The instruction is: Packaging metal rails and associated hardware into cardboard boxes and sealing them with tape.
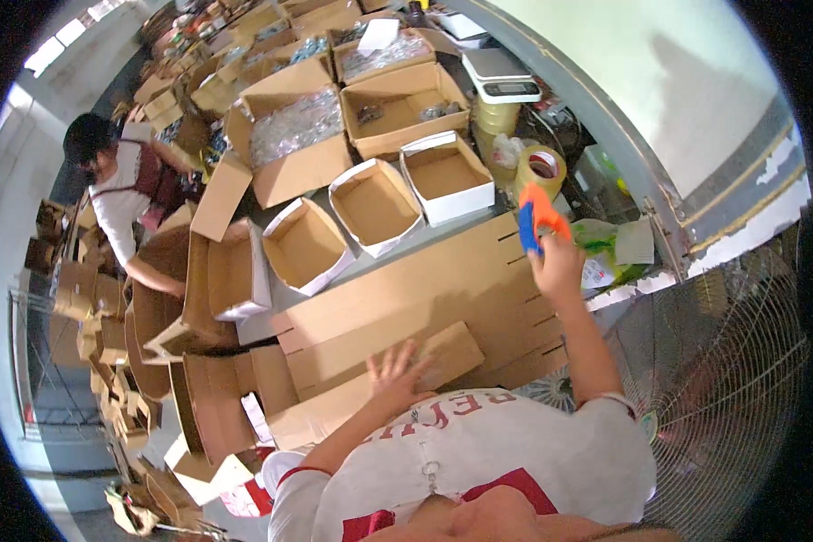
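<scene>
Orange-blue tool (544, 213) juts beyond the right grip (558, 264) clutching it, left grip (395, 374) spread on cardboard (452, 350).

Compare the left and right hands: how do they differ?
The left hand is open, fingers spread on the brown cardboard flap; the right hand is closed around the orange-and-blue tape dispenser. The left hand is close to the white shirt; the right hand is farther out. Both are bare.

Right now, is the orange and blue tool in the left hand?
No, the right hand holds the orange and blue tool, while the left hand lies spread on the cardboard.
</scene>
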Available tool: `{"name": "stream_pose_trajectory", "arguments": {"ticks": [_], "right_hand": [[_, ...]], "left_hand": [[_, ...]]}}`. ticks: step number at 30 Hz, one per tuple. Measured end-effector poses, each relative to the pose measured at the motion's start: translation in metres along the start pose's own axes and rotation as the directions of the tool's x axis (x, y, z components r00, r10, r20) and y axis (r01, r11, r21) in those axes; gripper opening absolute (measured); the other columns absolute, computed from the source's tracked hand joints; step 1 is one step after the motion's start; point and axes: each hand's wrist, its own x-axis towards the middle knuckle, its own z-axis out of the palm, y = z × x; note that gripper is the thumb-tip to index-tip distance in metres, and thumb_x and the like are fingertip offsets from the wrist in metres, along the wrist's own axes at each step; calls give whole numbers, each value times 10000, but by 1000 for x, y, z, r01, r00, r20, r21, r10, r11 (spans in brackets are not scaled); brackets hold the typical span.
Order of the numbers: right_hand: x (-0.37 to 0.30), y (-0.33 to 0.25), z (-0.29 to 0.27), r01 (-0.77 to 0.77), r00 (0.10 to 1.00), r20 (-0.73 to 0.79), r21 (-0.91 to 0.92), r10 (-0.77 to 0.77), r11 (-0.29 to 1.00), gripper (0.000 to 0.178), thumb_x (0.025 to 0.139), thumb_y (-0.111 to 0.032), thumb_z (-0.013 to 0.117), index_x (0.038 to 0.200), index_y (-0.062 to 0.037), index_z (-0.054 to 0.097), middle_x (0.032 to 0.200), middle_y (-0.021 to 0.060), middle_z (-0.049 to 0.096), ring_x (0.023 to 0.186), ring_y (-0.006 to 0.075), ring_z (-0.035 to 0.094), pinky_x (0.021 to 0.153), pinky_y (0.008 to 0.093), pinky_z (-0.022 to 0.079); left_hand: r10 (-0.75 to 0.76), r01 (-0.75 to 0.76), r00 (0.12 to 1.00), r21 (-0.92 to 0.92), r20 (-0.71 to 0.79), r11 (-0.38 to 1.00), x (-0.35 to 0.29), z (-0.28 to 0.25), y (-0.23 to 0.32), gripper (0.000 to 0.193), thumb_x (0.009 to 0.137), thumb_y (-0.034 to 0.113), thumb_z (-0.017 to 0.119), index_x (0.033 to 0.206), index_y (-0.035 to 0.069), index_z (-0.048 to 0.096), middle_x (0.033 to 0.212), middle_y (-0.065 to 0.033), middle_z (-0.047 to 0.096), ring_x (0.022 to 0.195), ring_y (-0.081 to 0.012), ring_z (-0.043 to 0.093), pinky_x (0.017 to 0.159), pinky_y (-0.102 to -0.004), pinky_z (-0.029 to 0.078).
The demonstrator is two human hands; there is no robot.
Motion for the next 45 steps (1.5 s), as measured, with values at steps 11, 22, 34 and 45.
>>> {"name": "stream_pose_trajectory", "arguments": {"ticks": [11, 22, 34, 45], "right_hand": [[-98, -31, 41, -4, 996, 85, -30, 7, 1000, 504, 705, -326, 762, 1063, -82, 503, 1101, 161, 506, 1065, 370, 469, 872, 487, 392], [-61, -26, 135, 628, 635, 467, 152, -616, 763, 278, 905, -221, 560, 1010, 36, 543, 960, 142, 532, 856, 243, 513, 765, 373, 432], [-254, -282, 120, 420, 430, 387, 714, -815, 561, 189, 887, -149, 602, 991, 8, 582, 1016, 112, 503, 845, 223, 545, 742, 334, 475], [-547, -390, 96, 548, -378, 395, 825, -837, 141, 182, 796, -116, 639, 900, 14, 564, 962, 161, 495, 901, 290, 493, 795, 368, 420]], "left_hand": [[-169, 176, 977, 49, -128, 983, -76, 19, -55, 948, 621, 308, 771, 1423, 434, 281, 1293, -165, 404, 1179, -355, 369, 952, -545, 272], [-501, 366, 763, -367, -408, 855, -201, 28, 59, 937, 619, 348, 736, 1441, 377, 288, 1300, -201, 380, 1196, -381, 369, 956, -499, 280], [-783, 343, -552, -778, 286, -526, -472, 174, 152, 1090, 522, 306, 788, 1462, 317, 236, 1339, -199, 326, 1230, -399, 335, 977, -515, 307], [260, -676, -556, -248, 789, -694, -735, 398, 389, 1177, 594, 359, 777, 1472, 389, -7, 1451, -209, 189, 1314, -423, 268, 1008, -618, 282]]}}
